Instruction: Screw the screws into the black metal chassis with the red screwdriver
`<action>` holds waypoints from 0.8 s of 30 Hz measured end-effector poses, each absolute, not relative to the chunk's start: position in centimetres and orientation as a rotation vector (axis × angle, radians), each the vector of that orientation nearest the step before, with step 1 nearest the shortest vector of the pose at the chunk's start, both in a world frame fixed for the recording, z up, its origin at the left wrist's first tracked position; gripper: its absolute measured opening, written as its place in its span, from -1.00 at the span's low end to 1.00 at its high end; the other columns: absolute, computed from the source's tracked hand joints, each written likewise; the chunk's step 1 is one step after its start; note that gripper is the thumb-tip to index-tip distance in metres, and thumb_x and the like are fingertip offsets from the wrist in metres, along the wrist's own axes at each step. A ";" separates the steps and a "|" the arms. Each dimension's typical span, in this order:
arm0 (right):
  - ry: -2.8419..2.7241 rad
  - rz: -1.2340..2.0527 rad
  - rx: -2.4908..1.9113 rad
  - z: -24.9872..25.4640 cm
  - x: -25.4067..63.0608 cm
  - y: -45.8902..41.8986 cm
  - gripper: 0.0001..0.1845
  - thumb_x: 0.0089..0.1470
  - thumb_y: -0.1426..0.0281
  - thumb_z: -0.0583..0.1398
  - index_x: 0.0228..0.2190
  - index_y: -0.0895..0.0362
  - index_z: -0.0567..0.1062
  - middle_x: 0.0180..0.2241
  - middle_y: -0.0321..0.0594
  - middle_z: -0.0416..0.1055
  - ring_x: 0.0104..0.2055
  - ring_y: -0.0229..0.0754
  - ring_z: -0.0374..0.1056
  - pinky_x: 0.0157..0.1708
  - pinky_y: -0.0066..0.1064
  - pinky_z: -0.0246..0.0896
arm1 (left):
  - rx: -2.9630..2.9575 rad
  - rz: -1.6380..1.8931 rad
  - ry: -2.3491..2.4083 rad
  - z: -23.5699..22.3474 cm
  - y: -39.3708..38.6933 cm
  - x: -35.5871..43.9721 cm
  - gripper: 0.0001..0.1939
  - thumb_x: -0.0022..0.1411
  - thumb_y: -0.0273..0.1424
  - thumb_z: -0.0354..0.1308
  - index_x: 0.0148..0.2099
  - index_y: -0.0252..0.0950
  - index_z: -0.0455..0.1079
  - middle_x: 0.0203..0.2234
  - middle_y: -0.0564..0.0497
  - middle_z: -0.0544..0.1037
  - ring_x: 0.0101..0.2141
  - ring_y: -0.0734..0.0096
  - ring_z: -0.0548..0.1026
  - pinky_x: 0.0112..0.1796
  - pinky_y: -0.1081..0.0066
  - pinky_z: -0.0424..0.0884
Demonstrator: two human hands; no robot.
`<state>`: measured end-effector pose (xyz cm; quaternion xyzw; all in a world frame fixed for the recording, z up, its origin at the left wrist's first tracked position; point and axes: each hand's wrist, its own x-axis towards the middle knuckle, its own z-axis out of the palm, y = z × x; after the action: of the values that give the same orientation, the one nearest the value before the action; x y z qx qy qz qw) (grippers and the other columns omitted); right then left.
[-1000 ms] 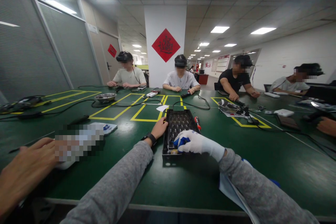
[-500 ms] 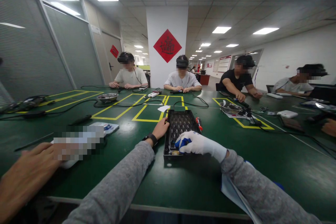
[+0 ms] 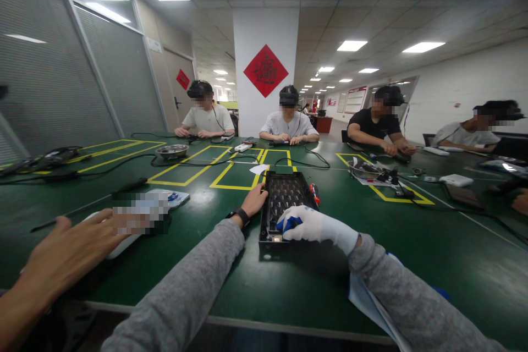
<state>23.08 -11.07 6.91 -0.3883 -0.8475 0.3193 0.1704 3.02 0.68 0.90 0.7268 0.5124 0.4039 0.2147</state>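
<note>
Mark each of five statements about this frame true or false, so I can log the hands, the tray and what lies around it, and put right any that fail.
1. The left hand is at the left side of the black tray. True.
2. The right hand is bare. False: the right hand wears a white glove.
3. A metal bowl stands on the table, left of the black tray. True.
4. The red tool lies inside the black tray. False: the red tool lies beside it, on the right.
5. A dark band circles the left wrist. True.
</note>
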 end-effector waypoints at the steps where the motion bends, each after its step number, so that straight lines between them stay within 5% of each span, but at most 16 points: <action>1: -2.390 0.937 -1.117 6.9 23.1 -11.0 -0.62 -0.21 0.28 0.28 -0.27 0.16 0.52 -0.32 -0.24 0.48 -0.31 -0.26 0.37 -0.26 -0.46 0.28 | 2.018 1.119 1.424 0.9 0.6 3.0 -0.54 0.11 -0.46 -0.09 0.07 -0.37 0.27 0.00 -0.09 0.41 -0.02 0.30 0.35 0.01 0.35 0.23; 8: -2.346 1.018 -1.102 7.0 23.3 -11.0 -0.56 -0.20 0.28 0.28 -0.21 0.19 0.50 -0.35 -0.22 0.48 -0.41 -0.29 0.36 -0.40 -0.48 0.29 | 2.057 1.088 1.482 0.9 0.5 3.1 -0.54 0.12 -0.45 -0.11 0.07 -0.36 0.27 0.00 -0.08 0.41 -0.01 0.32 0.35 0.00 0.40 0.22; 15: -2.421 0.888 -1.107 7.0 23.3 -11.1 -0.61 -0.20 0.28 0.28 -0.26 0.17 0.51 -0.30 -0.22 0.47 -0.32 -0.28 0.37 -0.31 -0.49 0.28 | 2.024 1.039 1.650 0.6 0.8 2.9 -0.52 0.13 -0.36 -0.09 0.12 -0.26 0.24 0.04 -0.08 0.37 0.05 0.16 0.30 0.05 0.17 0.12; 24: -2.393 0.958 -1.091 6.5 23.3 -10.7 -0.59 -0.15 0.27 0.26 -0.21 0.17 0.49 -0.33 -0.23 0.48 -0.34 -0.28 0.37 -0.30 -0.48 0.28 | 2.015 1.038 1.653 0.8 0.6 3.1 -0.52 0.13 -0.37 -0.08 0.11 -0.28 0.26 0.06 -0.07 0.36 0.05 0.19 0.30 0.02 0.26 0.18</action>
<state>23.27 -10.72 6.52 -0.3842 -0.8423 0.3374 0.1705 3.10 0.57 0.85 0.7082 0.5808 0.3648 0.1673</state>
